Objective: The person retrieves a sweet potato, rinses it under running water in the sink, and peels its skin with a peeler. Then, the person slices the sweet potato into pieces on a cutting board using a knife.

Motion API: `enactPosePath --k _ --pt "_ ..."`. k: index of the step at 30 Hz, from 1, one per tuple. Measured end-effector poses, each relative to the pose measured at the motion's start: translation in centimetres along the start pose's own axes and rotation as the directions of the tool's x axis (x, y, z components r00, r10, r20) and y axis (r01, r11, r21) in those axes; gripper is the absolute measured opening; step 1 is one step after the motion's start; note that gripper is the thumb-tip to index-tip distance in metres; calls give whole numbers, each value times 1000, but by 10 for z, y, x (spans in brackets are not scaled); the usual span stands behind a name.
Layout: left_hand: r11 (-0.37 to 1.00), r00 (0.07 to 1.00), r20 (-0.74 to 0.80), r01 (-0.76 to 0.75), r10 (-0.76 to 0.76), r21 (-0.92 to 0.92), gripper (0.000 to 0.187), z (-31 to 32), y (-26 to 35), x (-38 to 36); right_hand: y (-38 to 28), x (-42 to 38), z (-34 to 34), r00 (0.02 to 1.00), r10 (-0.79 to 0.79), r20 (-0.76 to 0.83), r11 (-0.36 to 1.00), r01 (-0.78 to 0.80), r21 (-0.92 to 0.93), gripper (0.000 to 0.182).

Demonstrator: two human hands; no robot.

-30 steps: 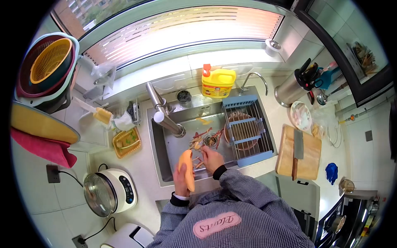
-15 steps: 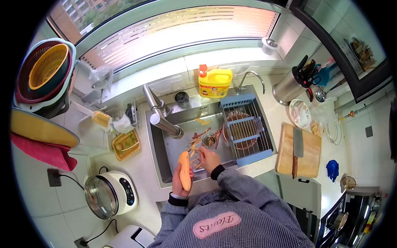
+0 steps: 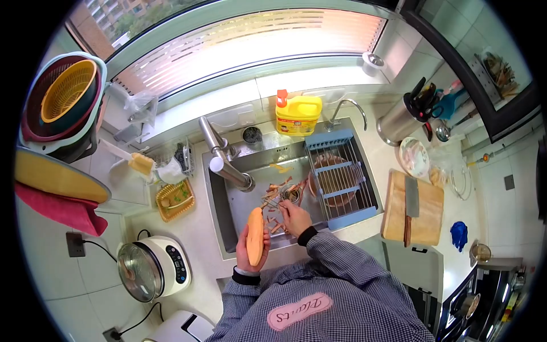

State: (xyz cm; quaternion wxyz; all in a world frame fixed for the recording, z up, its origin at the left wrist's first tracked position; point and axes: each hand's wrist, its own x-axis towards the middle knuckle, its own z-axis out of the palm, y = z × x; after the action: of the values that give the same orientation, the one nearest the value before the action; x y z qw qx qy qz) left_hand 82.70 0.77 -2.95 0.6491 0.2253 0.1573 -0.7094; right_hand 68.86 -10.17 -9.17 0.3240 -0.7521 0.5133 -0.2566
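Note:
My left hand (image 3: 243,252) is wrapped round a long orange sweet potato (image 3: 255,236), its skin peeled away, held over the near edge of the sink (image 3: 229,199). My right hand (image 3: 297,219) is closed on a peeler (image 3: 272,203), whose thin metal end points toward the sweet potato's upper tip without a clear touch. Most of the peeler's handle is hidden in my fingers. Strips of reddish and orange peel (image 3: 277,227) lie in the basin below, around the drain strainer (image 3: 291,194).
A blue-ended drying rack (image 3: 342,219) spans the sink's right side, over a brown round bowl (image 3: 319,191). The faucet (image 3: 225,168) reaches over the left side. A cleaver (image 3: 411,196) lies on the cutting board (image 3: 393,219). A yellow jug (image 3: 299,114) stands behind the sink.
My right hand with the peeler has moved slightly right, away from the sweet potato. The sweet potato has turned a little more upright in my left hand.

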Motion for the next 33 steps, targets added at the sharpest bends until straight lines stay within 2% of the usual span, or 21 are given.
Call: enactPosePath --k 1,3,7,10,12,13,15,16,18,19,21,24,25,26,28,29,30,32,33 --pt "1000 1000 2 -8 8 -5 45 -1 0 1 1 -2 -2 1000 12 3 999 -12 35 16" --pt "984 992 62 -113 105 140 44 -3 2 1 -4 -5 -9 1000 21 10 991 -23 130 17" --pt "979 994 -12 -104 108 176 44 0 6 2 -19 -11 -30 1000 -13 18 964 8 264 18" --pt "965 999 -32 -32 42 259 46 -18 9 5 -32 -18 -45 994 -82 78 933 49 358 22" --pt "909 993 -22 -99 118 405 45 -13 8 8 -36 -20 -46 943 -315 -104 876 332 351 25" --pt "909 993 -20 -98 116 406 45 -11 8 8 -34 -19 -47 943 -315 -106 876 333 349 25" --pt "882 998 67 -42 11 469 44 -6 9 4 -31 -16 -50 857 -514 21 857 513 36 28" --pt "882 998 68 -42 11 470 44 -5 9 3 -31 -14 -50 857 -514 20 857 513 37 28" --pt "849 996 63 26 -70 528 44 -3 9 -1 -31 -9 -51 874 -480 79 864 487 -126 31" --pt "849 996 62 24 -67 527 44 -4 10 -1 -30 -7 -47 872 -482 81 863 489 -125 31" --pt "919 991 32 112 -133 378 42 -8 16 3 -29 0 -35 881 -471 50 874 473 -112 30" --pt "934 990 25 123 -139 337 42 -13 22 4 -31 3 -25 893 -450 20 890 450 -74 28" --pt "930 989 34 126 -147 346 42 -16 23 3 -32 4 -24 922 -381 72 913 387 -132 25" --pt "929 989 34 126 -147 347 42 -12 21 -1 -24 7 -22 922 -381 71 913 387 -132 25" --pt "889 993 60 64 -102 454 46 -2 17 -13 -2 12 -16 977 -214 -9 976 214 -30 20" --pt "893 996 52 43 -74 447 46 -4 18 -11 -4 10 -21 971 -232 -62 972 233 8 18" --pt "898 997 49 36 -64 439 46 -6 18 -11 -12 6 -28 970 -238 -50 971 239 11 18" --pt "912 999 31 26 -42 409 45 -9 20 -8 -25 0 -38 951 -307 -23 937 307 168 17" --pt "912 998 33 27 -44 410 45 -8 21 -7 -28 -3 -33 903 -418 -95 876 429 220 21"
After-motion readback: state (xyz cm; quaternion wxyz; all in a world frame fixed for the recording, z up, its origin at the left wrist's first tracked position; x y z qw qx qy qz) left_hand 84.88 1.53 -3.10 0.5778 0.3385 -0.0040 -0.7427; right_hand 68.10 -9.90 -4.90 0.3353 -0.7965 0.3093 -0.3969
